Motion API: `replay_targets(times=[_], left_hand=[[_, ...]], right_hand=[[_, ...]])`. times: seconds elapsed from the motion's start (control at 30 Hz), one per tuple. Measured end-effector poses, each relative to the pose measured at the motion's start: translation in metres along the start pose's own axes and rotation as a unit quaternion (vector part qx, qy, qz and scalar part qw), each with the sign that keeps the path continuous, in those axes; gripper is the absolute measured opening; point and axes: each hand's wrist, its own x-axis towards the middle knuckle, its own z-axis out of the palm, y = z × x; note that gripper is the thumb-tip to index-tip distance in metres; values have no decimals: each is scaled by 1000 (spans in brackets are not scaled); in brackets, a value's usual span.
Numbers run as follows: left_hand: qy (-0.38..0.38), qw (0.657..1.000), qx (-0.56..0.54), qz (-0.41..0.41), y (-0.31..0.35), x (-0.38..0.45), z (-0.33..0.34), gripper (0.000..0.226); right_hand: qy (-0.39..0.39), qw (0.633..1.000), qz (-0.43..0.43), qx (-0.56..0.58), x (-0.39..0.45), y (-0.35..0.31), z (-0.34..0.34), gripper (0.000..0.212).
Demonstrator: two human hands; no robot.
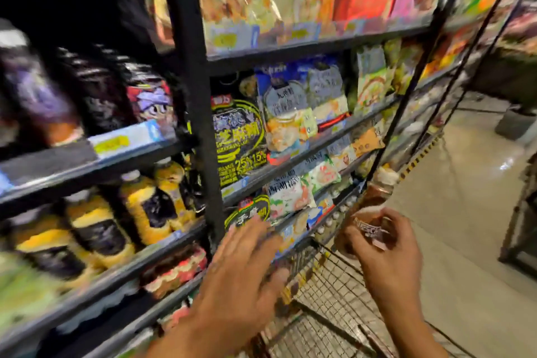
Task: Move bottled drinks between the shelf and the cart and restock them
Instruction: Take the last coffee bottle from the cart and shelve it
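One bottle (374, 206) is in play, gripped by the right hand (380, 244), whose fingers and thumb curl round its lower body so that the base is hidden behind them. Its long axis runs nearly upright, leaning a little up and to the right, with the pale cap end pointing up and away from the hand toward the dark slanted shelf post above it. What shows of the bottle is a clear body with a brownish drink inside, a light cap, and a band of label with pale print just under the fingers (the lettering is too blurred to read). It hangs above the wire cart (328, 293), whose mesh basket lies directly beneath and between both hands. To the left of that hand, the left hand (247, 267) is spread flat, fingers straight and slightly fanned, holding nothing, its fingertips reaching toward the edge of the shelf (162, 253) beside the black upright post (197, 96); motion blur makes it unclear whether they touch it. Beyond and left of the left hand stand rows of yellow-and-black bottles (145, 212), upright on that shelf, with darker purple-labelled bottles (37, 96) one level higher. Above the left hand's fingertips sit flat snack packets (241, 139) in black, blue and green.
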Motion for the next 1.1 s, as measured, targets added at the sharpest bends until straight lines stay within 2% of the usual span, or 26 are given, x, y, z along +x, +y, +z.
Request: replay_targets(times=[0.23, 0.37, 0.5, 0.67, 0.9, 1.1], left_hand=[[162, 984, 43, -56, -38, -49, -137, 49], [214, 968, 84, -106, -61, -91, -202, 45], [230, 954, 138, -137, -89, -130, -248, 47], [243, 938, 191, -158, -127, -170, -291, 48], [185, 936, 246, -171, -167, -192, -306, 53], [153, 931, 286, -163, -183, -194, -296, 54]], right_hand=[[-93, 987, -83, 96, -30, -114, 72, 54], [-166, 971, -99, 140, -58, -153, 124, 52], [-245, 947, -90, 189, -93, -190, 178, 52], [-331, 912, -82, 231, -136, -238, 235, 40], [-338, 910, -110, 213, -163, -263, 297, 35], [-315, 922, -164, 153, -163, -280, 329, 43]])
